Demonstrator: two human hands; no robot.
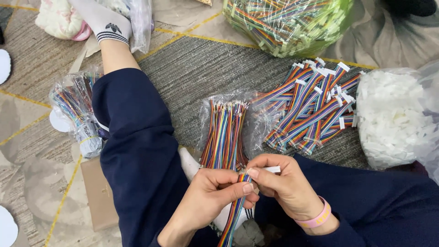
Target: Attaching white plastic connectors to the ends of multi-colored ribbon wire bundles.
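My left hand [211,196] pinches the upper end of a flat rainbow ribbon cable [234,215] that hangs down between my knees. My right hand [283,183], with a pink wristband, grips the same cable's tip together with a small white connector [273,169]. Just beyond the hands lies a clear bag holding a bundle of loose multicoloured wires [225,135]. To its right sits a pile of finished ribbon cables with white connectors [311,107].
A clear bag of white connectors [388,119] lies at the right. A large green-tinted bag of cables [288,23] sits at the top. Another bag of wires [75,110] lies at the left beside my dark blue trouser leg [137,151]. Cardboard [98,192] rests on the patterned carpet.
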